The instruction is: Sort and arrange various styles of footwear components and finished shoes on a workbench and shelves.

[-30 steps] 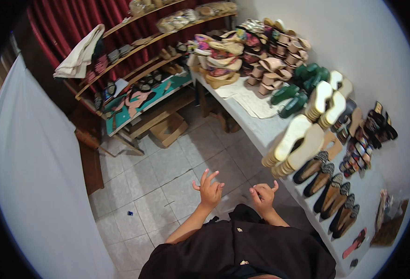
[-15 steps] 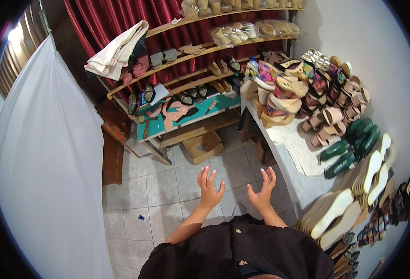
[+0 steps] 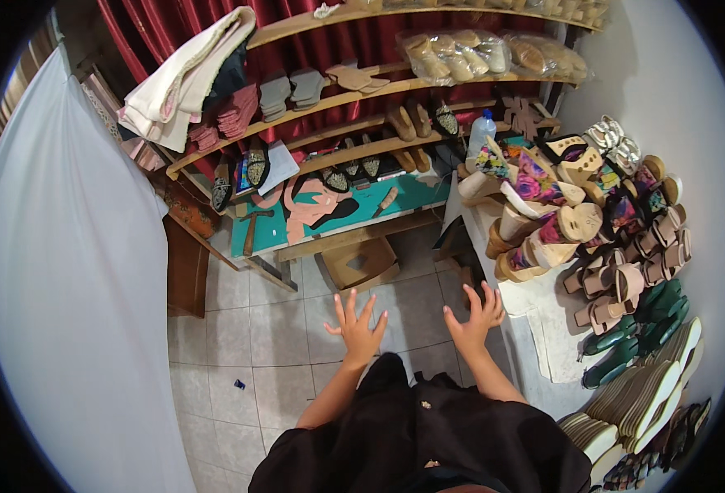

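My left hand (image 3: 355, 325) is raised in front of me over the tiled floor, fingers spread, holding nothing. My right hand (image 3: 473, 317) is also spread and empty, close to the edge of a white table (image 3: 543, 329) at my right. That table carries piles of sandals and wedge soles (image 3: 560, 230). Ahead of my hands stands a low workbench with a green top (image 3: 330, 215) bearing cut leather shapes and a hammer (image 3: 250, 228). A cardboard box (image 3: 358, 263) sits on the floor under it.
Wooden shelves (image 3: 362, 90) with shoe soles, bagged items and folded cloth (image 3: 186, 78) run along the back before a red curtain. A white sheet (image 3: 58, 287) hangs at the left. Green shoes (image 3: 634, 333) and stacked soles (image 3: 634, 403) fill the table at right.
My view has swung left from the shoe table toward the shelves and workbench. Both hands stay raised and spread, now slightly further apart.
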`<act>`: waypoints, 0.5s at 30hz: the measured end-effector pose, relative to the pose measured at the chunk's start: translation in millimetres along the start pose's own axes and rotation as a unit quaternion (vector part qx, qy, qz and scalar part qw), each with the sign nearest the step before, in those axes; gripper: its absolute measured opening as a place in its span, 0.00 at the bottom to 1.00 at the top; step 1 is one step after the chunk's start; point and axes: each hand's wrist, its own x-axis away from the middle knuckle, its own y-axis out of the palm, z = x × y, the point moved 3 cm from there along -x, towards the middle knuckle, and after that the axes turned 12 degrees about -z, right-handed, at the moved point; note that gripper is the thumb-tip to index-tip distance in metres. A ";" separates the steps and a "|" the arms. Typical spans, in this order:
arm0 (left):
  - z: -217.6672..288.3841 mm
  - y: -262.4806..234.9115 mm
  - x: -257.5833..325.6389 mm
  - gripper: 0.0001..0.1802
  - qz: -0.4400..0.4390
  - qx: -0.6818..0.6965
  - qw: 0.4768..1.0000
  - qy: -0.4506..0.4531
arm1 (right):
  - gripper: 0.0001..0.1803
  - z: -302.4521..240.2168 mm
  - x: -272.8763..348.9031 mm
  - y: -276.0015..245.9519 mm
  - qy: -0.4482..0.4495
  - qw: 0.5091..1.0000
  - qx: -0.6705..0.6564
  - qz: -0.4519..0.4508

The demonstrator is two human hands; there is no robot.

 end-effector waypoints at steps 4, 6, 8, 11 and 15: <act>-34.9 8.6 -73.9 0.23 0.013 -0.013 0.999 -0.038 | 0.32 -17.0 -56.0 45.7 0.007 0.998 0.012 -0.059; -55.5 16.1 -106.3 0.23 0.021 -0.016 0.999 -0.044 | 0.32 -27.5 -84.6 69.4 -0.012 0.997 0.018 -0.069; -76.4 27.2 -138.1 0.25 0.009 -0.008 0.998 -0.068 | 0.32 -33.3 -109.0 92.8 0.000 0.997 0.015 -0.080; -104.4 43.5 -183.0 0.26 -0.033 0.000 0.996 -0.078 | 0.32 -40.8 -146.6 131.0 0.020 0.995 0.011 -0.101; -166.2 84.2 -232.5 0.28 -0.029 -0.041 0.996 -0.075 | 0.33 -44.4 -187.7 206.9 0.030 0.989 -0.008 -0.142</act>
